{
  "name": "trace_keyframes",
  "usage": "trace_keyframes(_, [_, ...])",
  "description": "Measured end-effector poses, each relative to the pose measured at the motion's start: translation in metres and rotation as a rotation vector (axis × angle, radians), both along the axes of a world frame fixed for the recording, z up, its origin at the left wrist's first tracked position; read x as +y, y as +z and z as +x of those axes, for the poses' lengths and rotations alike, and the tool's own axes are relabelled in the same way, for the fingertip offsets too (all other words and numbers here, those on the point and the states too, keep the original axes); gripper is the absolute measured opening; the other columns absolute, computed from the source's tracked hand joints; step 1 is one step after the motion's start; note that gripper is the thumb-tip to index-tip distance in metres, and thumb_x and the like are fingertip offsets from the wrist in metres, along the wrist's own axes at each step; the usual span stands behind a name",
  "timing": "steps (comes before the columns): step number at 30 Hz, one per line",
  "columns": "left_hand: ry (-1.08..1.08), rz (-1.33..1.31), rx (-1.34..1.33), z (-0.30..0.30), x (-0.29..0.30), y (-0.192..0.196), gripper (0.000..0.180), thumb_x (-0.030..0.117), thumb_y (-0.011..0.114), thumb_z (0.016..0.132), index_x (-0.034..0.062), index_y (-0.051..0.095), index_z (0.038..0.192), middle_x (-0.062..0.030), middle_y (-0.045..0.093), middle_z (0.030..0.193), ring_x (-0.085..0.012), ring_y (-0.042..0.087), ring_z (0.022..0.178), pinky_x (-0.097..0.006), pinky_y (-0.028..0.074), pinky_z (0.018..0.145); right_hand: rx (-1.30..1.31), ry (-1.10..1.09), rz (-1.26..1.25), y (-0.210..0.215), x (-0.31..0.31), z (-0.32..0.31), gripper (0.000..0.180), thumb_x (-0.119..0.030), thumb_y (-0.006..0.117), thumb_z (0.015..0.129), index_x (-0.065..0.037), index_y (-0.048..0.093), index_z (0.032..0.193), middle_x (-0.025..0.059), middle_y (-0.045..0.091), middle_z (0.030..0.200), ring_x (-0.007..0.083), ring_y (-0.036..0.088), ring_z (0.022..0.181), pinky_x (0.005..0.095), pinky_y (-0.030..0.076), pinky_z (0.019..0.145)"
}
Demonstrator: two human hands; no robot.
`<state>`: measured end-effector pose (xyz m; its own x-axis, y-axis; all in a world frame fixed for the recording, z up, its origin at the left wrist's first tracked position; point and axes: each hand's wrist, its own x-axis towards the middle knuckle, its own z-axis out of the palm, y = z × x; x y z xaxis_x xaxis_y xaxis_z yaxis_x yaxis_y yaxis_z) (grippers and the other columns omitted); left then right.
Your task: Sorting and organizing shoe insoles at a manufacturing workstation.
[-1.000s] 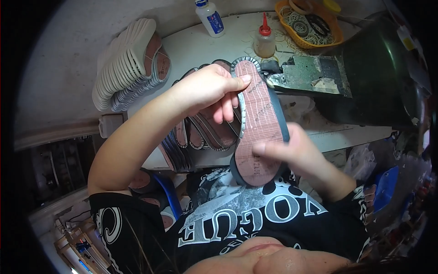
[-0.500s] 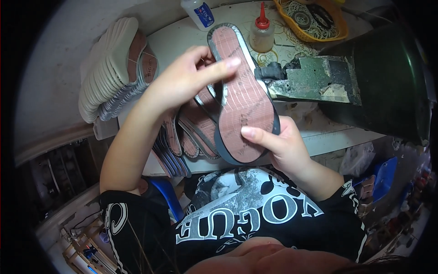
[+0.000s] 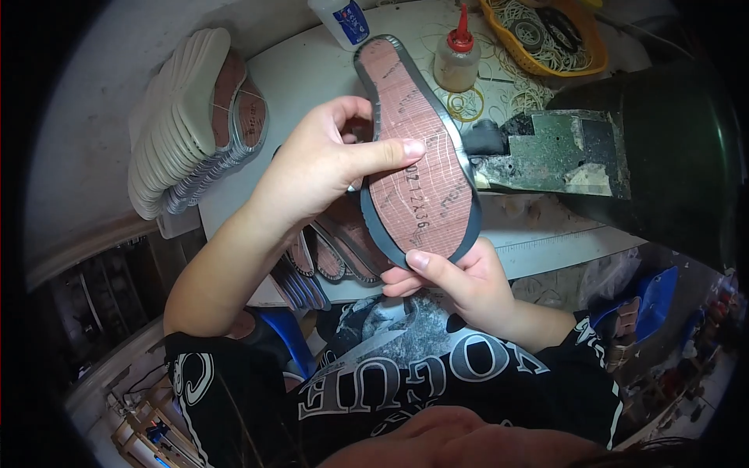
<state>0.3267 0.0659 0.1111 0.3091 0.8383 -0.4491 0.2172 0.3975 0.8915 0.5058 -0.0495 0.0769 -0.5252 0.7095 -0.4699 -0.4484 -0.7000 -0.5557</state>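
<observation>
The person wears a black short-sleeved T-shirt (image 3: 437,382) with large white block lettering and a grey printed picture across the chest, plus a white emblem on the left sleeve. Both forearms are bare, and the left hand (image 3: 312,171) and right hand (image 3: 468,285) are ungloved.

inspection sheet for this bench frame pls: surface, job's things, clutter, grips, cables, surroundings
Surface: white bench, scuffed, crowded.
Job's things: shoe sole, reddish face with grey rim, held up above the bench; more soles fanned beneath it.
Clutter: stack of pale soles, glue bottle with red tip, white bottle, orange basket of rubber bands, loose bands.
Grips: left hand thumb across the sole; right hand grips its lower end.
Cables: nothing seen.
Surroundings: dark machine at right, shelving lower left.
</observation>
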Motion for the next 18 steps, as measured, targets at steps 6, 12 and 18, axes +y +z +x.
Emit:
trace_keyframes(6, [-0.233,0.330,0.240,-0.009,0.041,0.000,0.095,0.025,0.082,0.068,-0.0080,0.031,0.141,-0.0263,0.038,0.141,-0.0285,0.037,0.133,-0.036,0.026,0.111,0.040,-0.093,0.069,0.002,0.012,-0.007,0.028,-0.015,0.052,0.096,0.008,0.059,0.111,0.0192,0.067,0.097,0.0226,0.069,0.087,0.0323,0.056,0.078])
trace_keyframes(12, [-0.835,0.406,0.192,0.000,0.080,0.006,0.063,0.029,0.081,0.068,0.0026,0.057,0.120,-0.0089,0.059,0.114,-0.0198,0.053,0.111,-0.029,0.039,0.098,0.107,-0.233,0.063,0.009,0.025,-0.011,0.031,-0.016,0.049,0.098,0.009,0.057,0.115,0.0200,0.065,0.105,0.0245,0.067,0.095,0.0331,0.054,0.084])
trace_keyframes(18, [-0.771,0.472,0.441,-0.012,0.062,0.024,0.052,0.035,0.078,0.074,0.0002,0.056,0.106,-0.0079,0.058,0.090,-0.0160,0.055,0.087,-0.029,0.045,0.078,0.065,-0.169,-0.002,0.022,0.033,-0.004,0.037,-0.020,0.042,0.101,0.011,0.052,0.119,0.0197,0.063,0.110,0.0273,0.066,0.098,0.0333,0.054,0.086])
